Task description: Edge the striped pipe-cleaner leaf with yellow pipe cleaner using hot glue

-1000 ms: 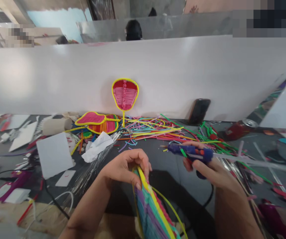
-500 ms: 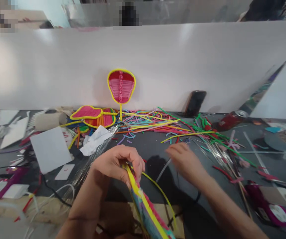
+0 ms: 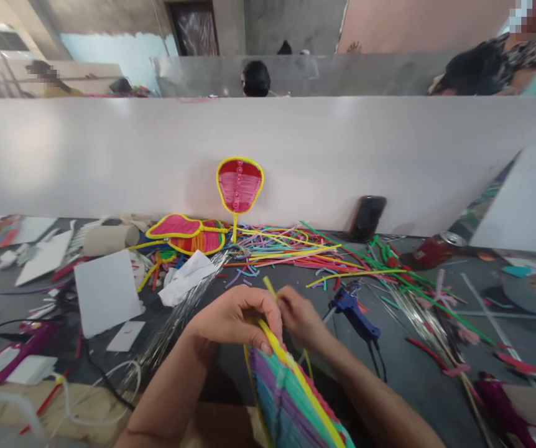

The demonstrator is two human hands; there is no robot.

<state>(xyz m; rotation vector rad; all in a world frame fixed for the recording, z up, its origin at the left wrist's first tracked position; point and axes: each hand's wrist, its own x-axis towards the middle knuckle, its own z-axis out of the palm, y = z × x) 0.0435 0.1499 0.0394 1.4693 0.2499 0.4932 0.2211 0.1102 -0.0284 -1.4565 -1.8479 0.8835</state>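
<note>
My left hand [image 3: 233, 317] grips the top edge of a striped craft panel [image 3: 291, 404] made of teal, purple and pink strips with a yellow border. My right hand [image 3: 303, 317] meets it there and pinches the end of the yellow strip [image 3: 270, 287] that sticks up between the two hands. A blue glue gun [image 3: 354, 308] lies on the dark table just right of my right hand, its cord trailing toward me.
Loose coloured strips [image 3: 296, 246] litter the table [image 3: 417, 379] ahead. A yellow-rimmed pink fan shape [image 3: 240, 183] and a phone [image 3: 367, 218] lean on the white divider [image 3: 109, 155]. White cards [image 3: 107, 292], tissue [image 3: 186, 277], a red can [image 3: 431, 250]. Other people sit beyond.
My right hand held the glue gun a second ago, put it down on the table, then came left to the yellow strip at my left hand.
</note>
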